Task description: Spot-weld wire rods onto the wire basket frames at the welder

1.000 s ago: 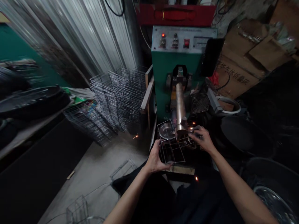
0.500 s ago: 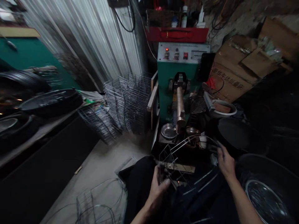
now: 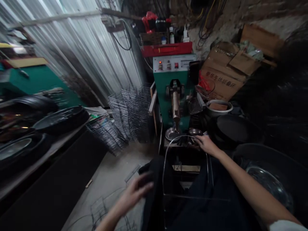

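A wire frame with an arched top stands upright over my lap, in front of the green welding machine. My right hand rests on the right side of the arch with its fingers curled on the wire. My left hand hangs low at the left, away from the frame, blurred by motion; its fingers look stretched out and hold nothing. The machine's copper arm points down toward two small metal bowls just behind the frame.
Stacked wire racks lean by the corrugated wall. Black pans lie on a bench at the left. A large black basin sits at the right, cardboard boxes behind it. Wire baskets lie on the floor.
The wire frame came off the copper arm and now stands over my lap. My left hand let go of it and dropped to the left. My right hand shifted onto the arch.
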`<action>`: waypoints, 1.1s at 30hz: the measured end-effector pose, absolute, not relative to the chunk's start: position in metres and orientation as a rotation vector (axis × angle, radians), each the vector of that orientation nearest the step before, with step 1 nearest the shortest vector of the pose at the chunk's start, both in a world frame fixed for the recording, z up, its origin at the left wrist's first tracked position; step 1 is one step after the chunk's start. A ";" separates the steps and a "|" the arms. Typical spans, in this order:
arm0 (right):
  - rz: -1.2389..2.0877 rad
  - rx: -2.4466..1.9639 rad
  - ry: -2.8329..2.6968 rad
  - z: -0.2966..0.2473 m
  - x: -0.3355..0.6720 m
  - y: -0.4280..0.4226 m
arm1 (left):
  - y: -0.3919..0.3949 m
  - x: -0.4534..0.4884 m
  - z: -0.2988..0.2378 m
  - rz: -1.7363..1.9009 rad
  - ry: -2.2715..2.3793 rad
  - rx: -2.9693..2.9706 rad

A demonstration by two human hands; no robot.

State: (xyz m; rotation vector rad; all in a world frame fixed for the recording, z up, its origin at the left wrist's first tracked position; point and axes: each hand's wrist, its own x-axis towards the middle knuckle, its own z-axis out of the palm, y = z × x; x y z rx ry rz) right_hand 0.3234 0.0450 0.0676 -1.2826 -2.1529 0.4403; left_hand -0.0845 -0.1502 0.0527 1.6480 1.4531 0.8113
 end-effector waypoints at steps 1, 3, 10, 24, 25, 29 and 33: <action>0.422 -1.292 -2.173 0.066 0.314 0.047 | -0.122 -0.081 0.073 0.788 1.462 1.753; 0.384 -1.336 -2.213 0.064 0.299 0.051 | -0.061 -0.058 0.105 0.753 1.486 2.076; 0.329 -1.370 -2.309 0.086 0.284 0.061 | 0.053 0.011 0.112 0.689 1.412 2.484; 0.219 -1.565 -2.370 0.088 0.283 0.077 | 0.078 0.003 0.087 0.618 1.406 2.551; 0.212 -1.587 -2.364 0.087 0.283 0.077 | 0.080 0.004 0.086 0.609 1.405 2.555; 0.214 -1.628 -2.371 0.081 0.285 0.080 | 0.086 0.008 0.081 0.572 1.404 2.562; 0.244 -1.565 -2.403 0.076 0.283 0.084 | 0.089 0.008 0.077 0.536 1.398 2.567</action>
